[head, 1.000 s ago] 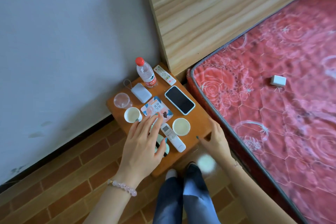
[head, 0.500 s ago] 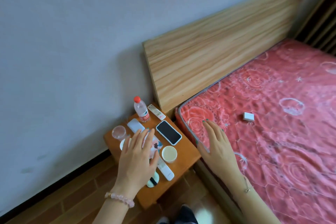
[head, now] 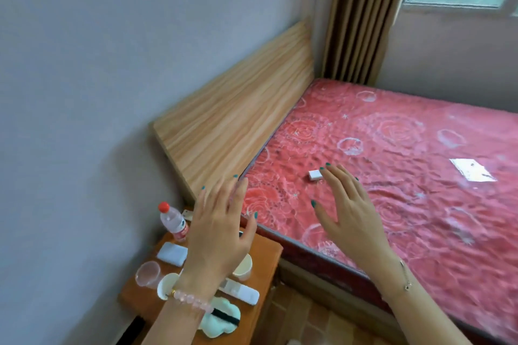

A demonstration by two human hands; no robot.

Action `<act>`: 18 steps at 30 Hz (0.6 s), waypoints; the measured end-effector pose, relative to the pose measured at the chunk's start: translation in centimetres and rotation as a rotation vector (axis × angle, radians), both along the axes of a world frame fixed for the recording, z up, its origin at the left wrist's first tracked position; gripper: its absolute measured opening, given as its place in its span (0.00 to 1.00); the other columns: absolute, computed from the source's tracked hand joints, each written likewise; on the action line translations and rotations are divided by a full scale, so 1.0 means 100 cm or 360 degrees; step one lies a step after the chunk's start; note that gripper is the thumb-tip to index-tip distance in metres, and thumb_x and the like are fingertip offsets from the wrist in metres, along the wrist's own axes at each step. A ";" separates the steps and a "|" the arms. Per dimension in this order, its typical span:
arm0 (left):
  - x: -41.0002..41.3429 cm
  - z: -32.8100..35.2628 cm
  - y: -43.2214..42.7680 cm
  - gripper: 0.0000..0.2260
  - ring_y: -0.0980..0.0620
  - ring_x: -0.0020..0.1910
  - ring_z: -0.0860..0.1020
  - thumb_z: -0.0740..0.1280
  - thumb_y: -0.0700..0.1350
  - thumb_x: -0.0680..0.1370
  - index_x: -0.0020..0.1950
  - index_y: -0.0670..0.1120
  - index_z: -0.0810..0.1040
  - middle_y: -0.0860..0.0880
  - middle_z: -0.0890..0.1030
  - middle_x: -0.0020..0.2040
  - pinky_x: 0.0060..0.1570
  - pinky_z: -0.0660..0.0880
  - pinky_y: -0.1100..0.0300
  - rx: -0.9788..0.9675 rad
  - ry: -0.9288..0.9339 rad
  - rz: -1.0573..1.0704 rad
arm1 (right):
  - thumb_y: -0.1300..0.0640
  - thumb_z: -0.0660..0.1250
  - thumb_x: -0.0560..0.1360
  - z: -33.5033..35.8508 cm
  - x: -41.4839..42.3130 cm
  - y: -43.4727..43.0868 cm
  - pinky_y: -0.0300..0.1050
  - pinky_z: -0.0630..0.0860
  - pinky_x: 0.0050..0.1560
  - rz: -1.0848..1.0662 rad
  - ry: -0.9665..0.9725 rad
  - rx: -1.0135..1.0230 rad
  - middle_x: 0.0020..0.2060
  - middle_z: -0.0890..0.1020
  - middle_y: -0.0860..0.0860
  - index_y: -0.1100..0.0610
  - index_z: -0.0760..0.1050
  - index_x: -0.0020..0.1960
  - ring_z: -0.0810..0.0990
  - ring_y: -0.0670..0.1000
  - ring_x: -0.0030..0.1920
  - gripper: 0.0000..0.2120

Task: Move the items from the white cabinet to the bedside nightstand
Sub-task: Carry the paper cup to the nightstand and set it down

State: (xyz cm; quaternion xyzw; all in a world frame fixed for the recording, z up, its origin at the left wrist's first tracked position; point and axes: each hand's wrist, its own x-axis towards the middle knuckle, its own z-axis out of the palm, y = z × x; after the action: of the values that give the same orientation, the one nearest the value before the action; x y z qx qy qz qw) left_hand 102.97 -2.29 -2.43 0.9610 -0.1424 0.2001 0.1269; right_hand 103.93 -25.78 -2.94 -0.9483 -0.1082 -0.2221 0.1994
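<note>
Low at left, an orange bedside nightstand (head: 269,244) already carries a water bottle (head: 172,221), cups, a remote control (head: 241,291) and a sleep mask (head: 221,319). Above it hovers the left hand (head: 218,235), spread and empty. The right hand (head: 350,210), also spread and empty, hangs over the red mattress (head: 420,204) near a small white box (head: 315,175). No white cabinet shows; the moving looks largely done.

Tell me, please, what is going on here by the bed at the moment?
A person stands by the nightstand, which already holds a water bottle, cups, a white remote and a mint eye mask. Both hands are open and empty: the left hand is raised above the nightstand, and the right hand is over the red mattress, near a small white box.
</note>
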 end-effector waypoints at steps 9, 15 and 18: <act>-0.029 0.014 -0.096 0.25 0.45 0.68 0.69 0.56 0.54 0.75 0.69 0.45 0.69 0.45 0.74 0.66 0.66 0.66 0.41 -0.0114 -0.0015 -0.0760 | 0.44 0.55 0.76 0.010 -0.140 -0.051 0.59 0.67 0.67 -0.0753 -0.0030 0.0013 0.70 0.68 0.53 0.58 0.63 0.72 0.62 0.52 0.71 0.29; -0.067 0.029 -0.179 0.24 0.43 0.67 0.71 0.54 0.56 0.78 0.68 0.44 0.71 0.45 0.75 0.65 0.67 0.64 0.42 -0.0077 -0.0111 -0.1224 | 0.43 0.54 0.75 0.031 -0.239 -0.102 0.57 0.65 0.68 -0.1287 -0.0127 0.0067 0.70 0.67 0.52 0.55 0.61 0.73 0.61 0.50 0.71 0.29; -0.100 0.038 -0.218 0.29 0.43 0.67 0.71 0.44 0.59 0.81 0.68 0.44 0.72 0.45 0.76 0.65 0.68 0.62 0.44 -0.0048 -0.0122 -0.1402 | 0.44 0.57 0.75 0.036 -0.288 -0.127 0.55 0.64 0.69 -0.1498 -0.0172 0.0068 0.70 0.67 0.52 0.55 0.62 0.73 0.59 0.48 0.71 0.29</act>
State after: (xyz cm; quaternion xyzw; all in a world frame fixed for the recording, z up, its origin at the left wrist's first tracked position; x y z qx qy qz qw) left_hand 92.99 -24.12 1.38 0.7985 -0.5401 0.1645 0.2086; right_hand 75.11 -38.44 0.67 -0.8770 0.3277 -0.3394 0.0907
